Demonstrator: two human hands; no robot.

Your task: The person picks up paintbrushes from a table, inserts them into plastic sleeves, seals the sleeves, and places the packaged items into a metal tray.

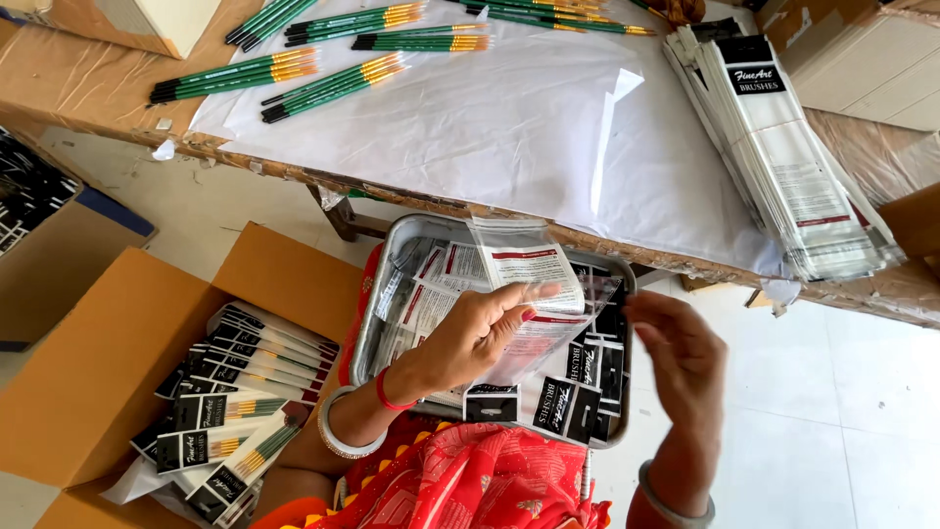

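My left hand point(477, 331) grips a clear plastic pouch point(529, 264) with a white and red printed card inside, held upright over a metal tray point(384, 266) on my lap. My right hand point(681, 353) pinches the pouch's right edge at its lower flap. The tray holds several more flat pouches with black header cards point(568, 404). On the table above lie several bundles of green-handled paint brushes point(328, 86) on white paper point(509, 127).
An open cardboard box point(108, 343) at my left holds packed brush pouches point(240, 392). A tall stack of empty printed pouches point(793, 147) lies on the table's right. Another carton point(862, 59) stands at the far right. The floor is pale tile.
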